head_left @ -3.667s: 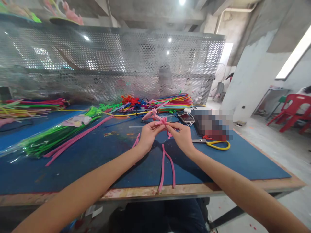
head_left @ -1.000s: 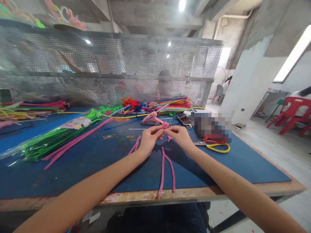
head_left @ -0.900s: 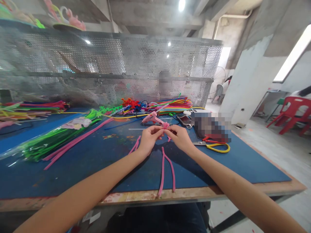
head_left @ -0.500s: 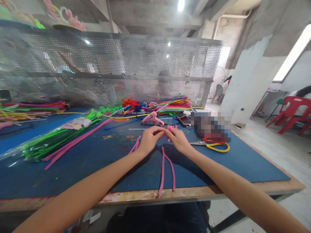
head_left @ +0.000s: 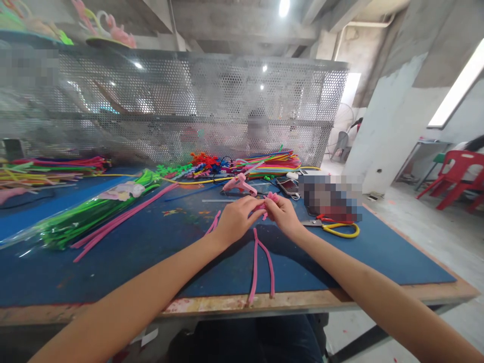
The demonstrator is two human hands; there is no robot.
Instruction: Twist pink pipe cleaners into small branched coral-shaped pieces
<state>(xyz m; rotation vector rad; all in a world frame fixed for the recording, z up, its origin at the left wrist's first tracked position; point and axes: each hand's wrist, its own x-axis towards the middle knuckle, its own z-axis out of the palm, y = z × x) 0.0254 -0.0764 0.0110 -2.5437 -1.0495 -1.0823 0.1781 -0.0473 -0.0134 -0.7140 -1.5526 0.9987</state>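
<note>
work table [head_left: 49, 277]: supports all loose stock; both hands are positioned above its blue top. left hand [head_left: 239, 217]: thumb and fingers closed on one side of the pink piece. right hand [head_left: 283, 216]: thumb and forefinger pinching the other side. glue gun [head_left: 240, 185]: lies just beyond the hands; whether it is hot cannot be told, so knuckles are best held clear of its tip. forked pink stem [head_left: 255, 262]: lies on the near side of the hands, legs toward the table's front edge; best left undisturbed. pink piece [head_left: 271, 197]: located between the two hands, above the table, with a looped end showing past the right fingertips. the step in hand appears to be shaping or tightening this piece. for a good result, one hand should anchor the base while the other bends in small, even turns; a hard squeeze would likely flatten the fuzz.

concealed or unclear items, by size: the dark object [head_left: 321, 201] at the right is masked by pixelation. a second pink stem [head_left: 214, 222] is partly covered by the left forearm. a small pink bit [head_left: 265, 216] shows below the fingers; attached or separate, cannot be told. exact fingertip contact, and any joint within the piece, are hidden.
</note>
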